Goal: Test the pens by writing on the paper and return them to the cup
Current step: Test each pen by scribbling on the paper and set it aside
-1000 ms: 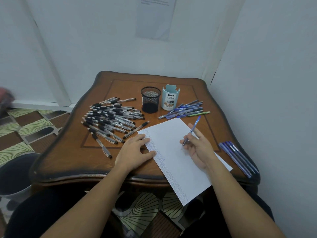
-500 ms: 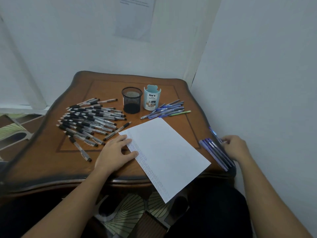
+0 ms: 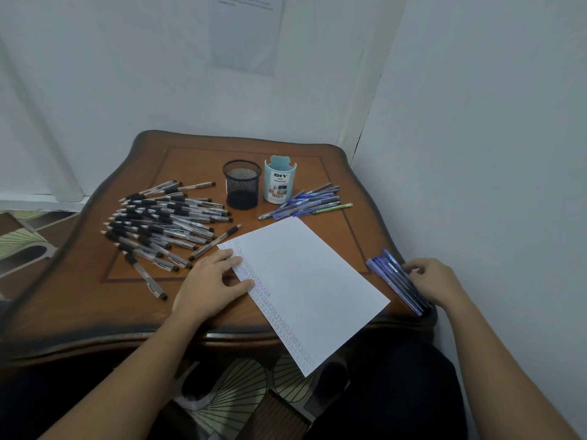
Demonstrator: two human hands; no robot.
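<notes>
The paper (image 3: pixel 305 281) lies slanted on the desk (image 3: pixel 133 300), with tiny marks along its left edge. Black-grip pens (image 3: pixel 165 223) lie heaped left of the mesh cup (image 3: pixel 241 184); blue pens (image 3: pixel 305 201) lie right of the blue cup (image 3: pixel 279 182).

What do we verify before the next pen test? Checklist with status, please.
1. Paper held down: ok, left hand lies flat on its left edge.
2. Blank writing space: ok, marks run only along the left margin.
3. Right hand free: cannot tell, its fingers curl at the blue pen row; grip unclear.
4. Pens within reach: ok, black pen pile lies beside the left hand.
5. Mesh cup has room: ok, it looks empty.
</notes>
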